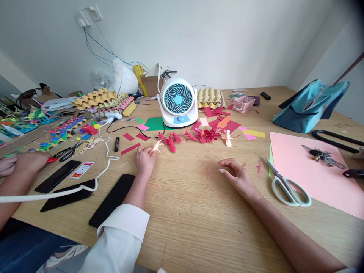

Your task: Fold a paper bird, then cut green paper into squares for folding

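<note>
My left hand (144,161) is closed in a pinch on a pale peach paper flower (157,145), just left of a row of crimson paper flowers (171,144). My right hand (239,176) rests on the table with fingers apart and curved, holding nothing. Beyond it stands another pale paper flower (228,138), near the frilled red flower (211,135) at the row's right end. Small red scraps (258,168) lie just past my right hand. Grey-white scissors (287,189) lie to its right, partly on a pink paper sheet (318,170).
A white fan (178,102) stands behind the flowers, among cut paper strips (231,126) and egg trays (209,98). Phones (112,199) and a white cable (106,163) lie to the left, near a co-worker's hand (31,163). A blue bag (308,108) and keys (327,158) are at right.
</note>
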Demonstrator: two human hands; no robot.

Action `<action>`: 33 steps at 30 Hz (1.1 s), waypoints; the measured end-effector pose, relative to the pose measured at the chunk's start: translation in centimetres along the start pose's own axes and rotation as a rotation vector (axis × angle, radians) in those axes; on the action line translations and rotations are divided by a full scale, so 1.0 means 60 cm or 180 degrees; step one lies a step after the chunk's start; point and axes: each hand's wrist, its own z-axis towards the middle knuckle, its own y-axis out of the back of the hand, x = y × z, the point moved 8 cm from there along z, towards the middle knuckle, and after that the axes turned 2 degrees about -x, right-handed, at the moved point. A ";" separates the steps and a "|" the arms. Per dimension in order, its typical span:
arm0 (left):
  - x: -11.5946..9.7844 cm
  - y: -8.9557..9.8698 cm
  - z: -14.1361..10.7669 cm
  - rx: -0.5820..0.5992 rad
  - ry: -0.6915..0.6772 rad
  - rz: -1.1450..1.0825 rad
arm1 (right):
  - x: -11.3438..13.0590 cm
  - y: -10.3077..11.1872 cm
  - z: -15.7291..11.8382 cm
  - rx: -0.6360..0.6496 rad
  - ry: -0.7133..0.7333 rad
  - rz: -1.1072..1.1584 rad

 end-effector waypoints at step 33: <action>-0.043 0.026 -0.067 0.0051 -0.0180 -0.0500 | 0.014 -0.005 -0.003 0.0054 0.0081 -0.0219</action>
